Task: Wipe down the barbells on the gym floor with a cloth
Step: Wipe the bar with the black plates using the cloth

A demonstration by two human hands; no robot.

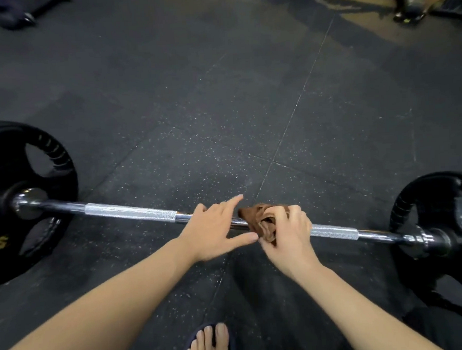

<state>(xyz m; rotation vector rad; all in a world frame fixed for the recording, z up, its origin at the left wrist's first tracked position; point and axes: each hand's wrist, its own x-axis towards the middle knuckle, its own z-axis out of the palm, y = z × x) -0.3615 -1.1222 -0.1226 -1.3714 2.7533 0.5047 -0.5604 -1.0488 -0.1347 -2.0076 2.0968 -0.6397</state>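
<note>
The left hand is spread wide above the middle of the bar, fingers splayed and straight, the index finger pointing forward past the shaft and the thumb stretched out to the right until its tip nearly meets the other hand. It grips nothing; the palm seems to rest on or just over the steel, though I cannot tell whether it truly touches. The right hand is curled tight, its fingers bunched around a brown cloth that is wadded and wrapped about the shaft just beside the left hand. Folds of the cloth stick out to the left of the knuckles and hang a little beneath the bar.

The barbell lies across the gym floor from left to right, in front of the person. Its shaft is bright chrome, with a paler knurled stretch on the left half and a shorter one on the right, close against the right hand. A black weight plate with grip cut-outs stands on the left end, and another black plate on the right end, both resting on the floor. The floor is dark speckled rubber in tiles with thin seams. A bare-toed foot in a dark sandal shows at the bottom edge, between the two forearms.
</note>
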